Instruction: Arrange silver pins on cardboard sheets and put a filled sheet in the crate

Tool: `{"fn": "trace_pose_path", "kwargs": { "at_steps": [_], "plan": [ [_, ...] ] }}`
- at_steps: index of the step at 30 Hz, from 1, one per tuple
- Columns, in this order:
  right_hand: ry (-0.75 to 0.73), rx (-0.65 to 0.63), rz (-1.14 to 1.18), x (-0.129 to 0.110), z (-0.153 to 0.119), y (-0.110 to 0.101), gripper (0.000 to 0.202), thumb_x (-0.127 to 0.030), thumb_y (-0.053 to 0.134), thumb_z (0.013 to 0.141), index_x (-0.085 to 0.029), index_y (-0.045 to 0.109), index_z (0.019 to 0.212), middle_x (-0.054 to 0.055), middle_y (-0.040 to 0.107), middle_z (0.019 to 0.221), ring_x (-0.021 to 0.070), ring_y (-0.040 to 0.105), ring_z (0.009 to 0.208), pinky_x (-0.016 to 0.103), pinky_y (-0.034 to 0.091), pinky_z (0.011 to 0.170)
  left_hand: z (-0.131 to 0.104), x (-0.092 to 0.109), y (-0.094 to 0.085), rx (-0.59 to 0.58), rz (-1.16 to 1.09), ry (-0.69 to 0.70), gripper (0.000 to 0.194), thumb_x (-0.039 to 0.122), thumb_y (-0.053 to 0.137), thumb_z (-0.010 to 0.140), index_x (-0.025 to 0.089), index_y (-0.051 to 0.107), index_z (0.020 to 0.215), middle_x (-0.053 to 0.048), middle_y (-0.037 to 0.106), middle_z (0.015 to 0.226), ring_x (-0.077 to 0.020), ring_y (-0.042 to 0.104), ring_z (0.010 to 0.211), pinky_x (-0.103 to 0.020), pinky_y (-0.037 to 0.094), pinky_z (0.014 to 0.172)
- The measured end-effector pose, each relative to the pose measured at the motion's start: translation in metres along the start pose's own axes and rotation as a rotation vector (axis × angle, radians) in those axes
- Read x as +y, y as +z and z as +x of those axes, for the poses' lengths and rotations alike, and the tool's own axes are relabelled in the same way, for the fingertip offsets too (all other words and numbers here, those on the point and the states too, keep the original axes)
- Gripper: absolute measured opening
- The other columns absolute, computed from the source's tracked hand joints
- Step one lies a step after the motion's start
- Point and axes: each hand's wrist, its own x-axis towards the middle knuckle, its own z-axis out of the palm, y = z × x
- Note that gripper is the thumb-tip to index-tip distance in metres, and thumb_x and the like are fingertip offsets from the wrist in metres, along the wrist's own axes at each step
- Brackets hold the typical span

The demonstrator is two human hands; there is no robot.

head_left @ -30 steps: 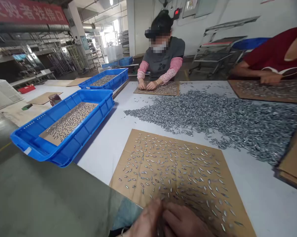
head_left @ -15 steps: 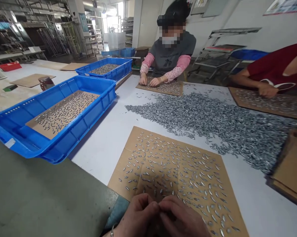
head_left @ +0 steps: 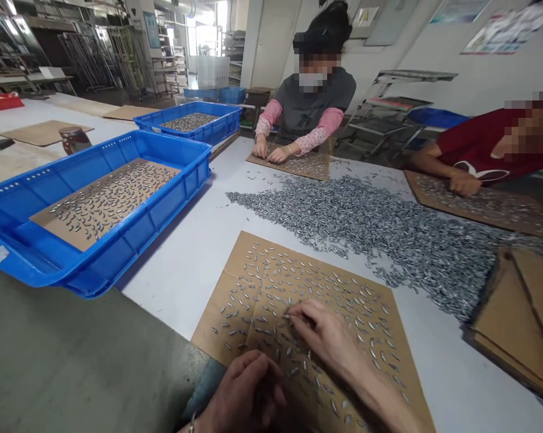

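A brown cardboard sheet (head_left: 217, 313) lies before me, covered with small, silvery, leaf-shaped metal pieces (head_left: 373, 344) spaced apart. Over the middle of the sheet, my right hand (head_left: 328, 337) has thumb and forefinger pinched on one such metal piece (head_left: 287, 316), low against the cardboard. Closer to me, my left hand (head_left: 248, 388) is held curled above the near edge, thumb against the fingers. Whatever it may hold is hidden in shadow. Beyond the sheet spreads a large heap of the same loose pieces (head_left: 370, 222) on the white tabletop (head_left: 176, 246).
On the left stands a blue tray (head_left: 163, 225) with a filled cardboard sheet in it; another blue tray (head_left: 228, 123) is behind. Stacked cardboard (head_left: 515, 319) sits at right. Across the table, a person in grey (head_left: 309, 102) and one in red (head_left: 474, 135) work on sheets.
My hands have parted. The right one has reached forward over the sheet with a metal piece, while the left stays near the front edge. My view has shifted slightly.
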Motion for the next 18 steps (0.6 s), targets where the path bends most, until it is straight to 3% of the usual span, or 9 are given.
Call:
{"fn": "trace_pose_path", "kwargs": {
  "at_steps": [4, 12, 18],
  "plan": [
    [-0.08, -0.088, -0.071, 0.01, 0.017, 0.01, 0.033, -0.031, 0.041, 0.1, -0.023, 0.071, 0.087, 0.007, 0.069, 0.088, 0.0199, 0.066, 0.08, 0.031, 0.051, 0.073, 0.0, -0.006, -0.005, -0.055, -0.011, 0.026, 0.057, 0.071, 0.07, 0.077, 0.016, 0.058, 0.088, 0.0, 0.066, 0.063, -0.0049, 0.04, 0.034, -0.022, 0.017, 0.034],
    [-0.102, -0.161, -0.192, 0.028, 0.022, 0.023, 0.035, -0.028, 0.04, 0.1, -0.023, 0.073, 0.094, 0.008, 0.071, 0.096, 0.0198, 0.069, 0.084, 0.031, 0.052, 0.075, 0.004, -0.012, -0.008, -0.094, 0.055, 0.021, 0.058, 0.074, 0.065, 0.079, 0.017, 0.057, 0.085, 0.0, 0.065, 0.063, -0.0055, 0.041, 0.034, -0.021, 0.02, 0.033],
    [-0.078, -0.006, -0.13, 0.024, 0.019, 0.013, 0.036, -0.036, 0.044, 0.1, -0.024, 0.076, 0.093, 0.008, 0.076, 0.095, 0.0218, 0.072, 0.085, 0.033, 0.055, 0.077, 0.004, -0.013, -0.008, -0.09, 0.053, 0.018, 0.057, 0.075, 0.064, 0.078, 0.019, 0.054, 0.085, 0.001, 0.064, 0.062, -0.0052, 0.041, 0.033, -0.02, 0.019, 0.033]
  ]
}}
